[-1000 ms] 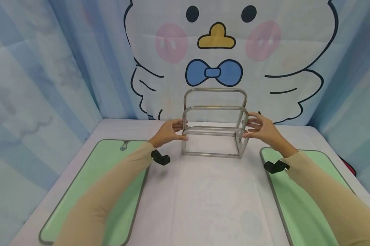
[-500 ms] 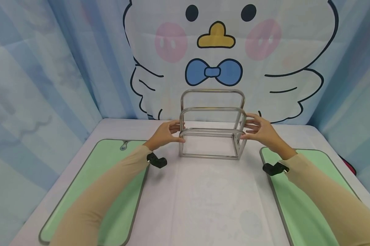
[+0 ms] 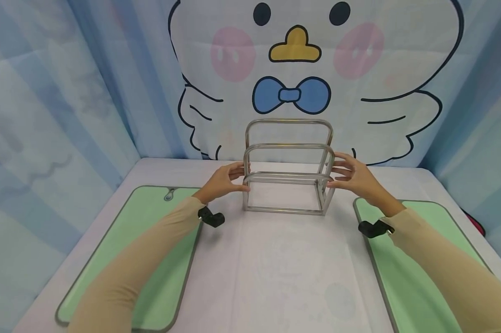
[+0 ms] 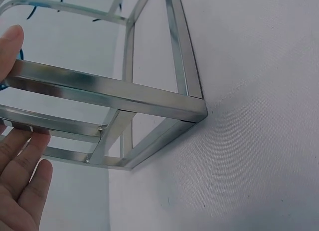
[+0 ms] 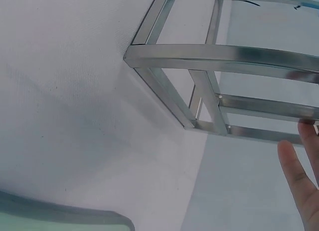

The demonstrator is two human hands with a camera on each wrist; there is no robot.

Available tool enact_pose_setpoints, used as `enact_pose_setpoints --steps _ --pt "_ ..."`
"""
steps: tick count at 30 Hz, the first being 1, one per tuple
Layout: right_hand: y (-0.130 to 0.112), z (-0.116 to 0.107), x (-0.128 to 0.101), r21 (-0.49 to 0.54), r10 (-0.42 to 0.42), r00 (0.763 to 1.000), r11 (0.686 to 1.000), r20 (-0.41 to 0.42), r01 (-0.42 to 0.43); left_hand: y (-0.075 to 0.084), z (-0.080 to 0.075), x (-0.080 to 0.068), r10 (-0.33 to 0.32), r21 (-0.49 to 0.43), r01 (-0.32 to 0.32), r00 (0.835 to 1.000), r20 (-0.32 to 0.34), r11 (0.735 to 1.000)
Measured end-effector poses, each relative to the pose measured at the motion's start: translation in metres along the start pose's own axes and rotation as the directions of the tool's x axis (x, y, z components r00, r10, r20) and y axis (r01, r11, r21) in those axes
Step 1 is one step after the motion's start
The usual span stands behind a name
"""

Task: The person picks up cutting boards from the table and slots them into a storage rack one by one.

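A silver metal rack (image 3: 288, 146) with three rounded hoops stands upright on the white table, near its back edge. My left hand (image 3: 223, 181) holds its left side, thumb at the front upright and fingers farther back. In the left wrist view, the thumb lies on one square bar (image 4: 109, 96) and the fingers (image 4: 22, 176) touch the bar behind it. On the rack's other side, my right hand (image 3: 356, 178) grips in the same way. Its fingertips (image 5: 294, 168) reach the middle bar in the right wrist view, where the thumb is out of sight.
Flat green boards with grey rims lie at the left (image 3: 163, 277) and right (image 3: 425, 215), partly under my forearms. A curtain (image 3: 292, 129) with a cartoon face hangs right behind the rack. Something red and black (image 3: 475, 224) shows at the table's right edge.
Between the first and second frames, both hands shifted the rack slightly left and toward me. Since then the rack and hands have hardly moved; the view tilted a little.
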State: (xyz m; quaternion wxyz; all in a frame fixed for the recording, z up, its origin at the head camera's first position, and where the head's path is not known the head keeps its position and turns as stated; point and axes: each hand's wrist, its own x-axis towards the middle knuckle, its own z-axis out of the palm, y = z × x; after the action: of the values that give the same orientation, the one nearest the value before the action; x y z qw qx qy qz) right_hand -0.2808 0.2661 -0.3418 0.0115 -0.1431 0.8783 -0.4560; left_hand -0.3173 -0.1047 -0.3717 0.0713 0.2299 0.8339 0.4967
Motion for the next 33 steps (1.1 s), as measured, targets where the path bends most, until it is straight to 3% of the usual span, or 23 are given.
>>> enact_pose_setpoints --steps 17,26,33 --pt "-0.010 -0.014 -0.007 -0.062 -0.113 0.993 0.992 -0.017 0.112 0.004 -0.020 -0.006 0.073 0.065 -0.075 0.997 0.027 0.995" --pt "-0.019 -0.022 -0.010 -0.066 -0.097 0.993 0.994 -0.073 0.093 0.010 -0.028 -0.008 0.124 0.023 -0.124 0.992 0.009 0.992" --pt "-0.032 -0.026 -0.011 -0.076 -0.144 0.980 0.988 -0.140 0.135 0.019 -0.033 -0.014 0.147 -0.029 -0.148 0.988 -0.040 0.989"
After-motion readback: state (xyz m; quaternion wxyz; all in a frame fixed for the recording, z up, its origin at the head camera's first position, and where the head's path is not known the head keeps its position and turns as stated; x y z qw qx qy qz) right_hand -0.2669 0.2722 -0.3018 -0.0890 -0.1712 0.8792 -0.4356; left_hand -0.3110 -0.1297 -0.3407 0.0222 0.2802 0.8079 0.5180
